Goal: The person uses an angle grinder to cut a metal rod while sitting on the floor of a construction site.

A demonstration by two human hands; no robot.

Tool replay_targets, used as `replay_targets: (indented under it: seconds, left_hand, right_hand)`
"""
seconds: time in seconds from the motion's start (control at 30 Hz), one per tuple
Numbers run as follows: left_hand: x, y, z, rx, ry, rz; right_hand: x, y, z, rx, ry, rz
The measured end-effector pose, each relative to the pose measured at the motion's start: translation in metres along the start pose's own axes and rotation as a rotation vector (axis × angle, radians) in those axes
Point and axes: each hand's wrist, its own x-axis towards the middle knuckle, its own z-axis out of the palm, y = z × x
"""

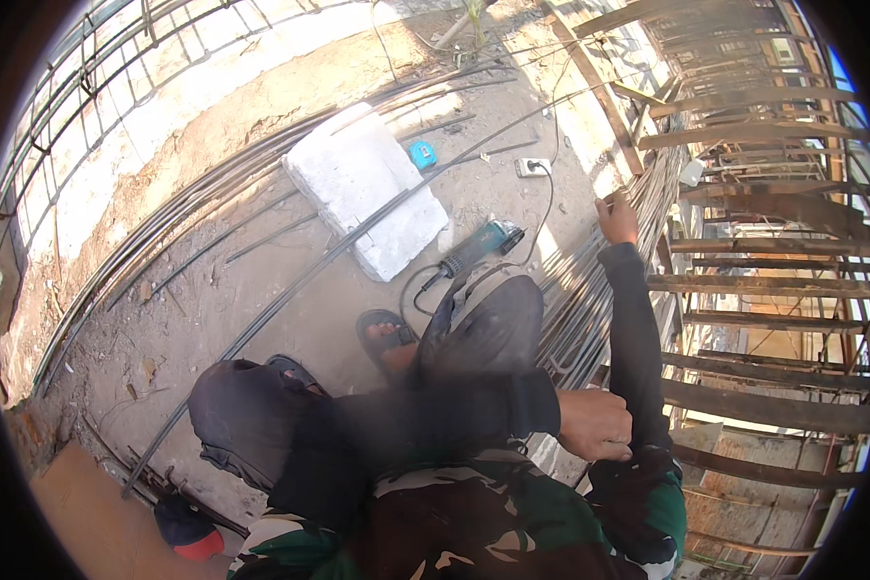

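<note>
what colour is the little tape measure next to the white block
The tape measure is bright turquoise blue, seen best in the head view.

1. A shirt (464, 522) with blotchy patches of green, brown, black and cream.
2. Long, plain black sleeves (636, 324).
3. Dark, loose pants (503, 324).
4. Dark open sandals (394, 339) with wide straps.
5. A bare left hand (594, 425) and right hand (619, 218).

I'm on one head-worn fisheye, left of its pair, aimed steeply down: camouflage clothing (454, 503) very near at the lower edge, dusty ground (319, 319) mid-view, timber framework (759, 284) farther off, right side. Upright, unmirrored; straight edges bend rimward.
</note>
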Motion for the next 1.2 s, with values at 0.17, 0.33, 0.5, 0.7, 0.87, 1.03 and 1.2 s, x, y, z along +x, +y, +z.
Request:
replay_targets:
  seconds: [0.17,0.33,0.5,0.7,0.87,1.03,1.2]
  left_hand:
    - [-0.013,0.013,-0.013,0.372,-0.043,-0.162]
    - [0.002,0.010,-0.053,0.344,0.060,-0.232]
    - [-0.038,0.007,-0.108,0.549,0.339,-0.498]
    - [-0.071,-0.025,-0.149,0.526,0.588,-0.728]
    - [-0.134,-0.112,-0.152,0.444,0.546,-1.055]
    - [-0.168,-0.197,-0.089,0.178,0.510,-1.090]
    - [-0.125,-0.209,-0.063,0.388,0.920,-0.822]
  right_hand:
    - [-0.117,-0.083,0.115,0.859,-0.297,0.556]
    - [-0.167,-0.076,0.236,0.594,-0.378,0.797]
    - [-0.146,-0.145,0.262,0.694,-0.474,0.947]
    - [-0.137,-0.106,0.303,1.092,-0.333,1.150]
    - [-0.144,-0.105,0.270,1.445,-0.282,1.016]
    - [-0.142,-0.146,0.183,1.427,-0.043,0.783]
    - [-0.130,-0.153,0.137,0.988,0.595,0.071]
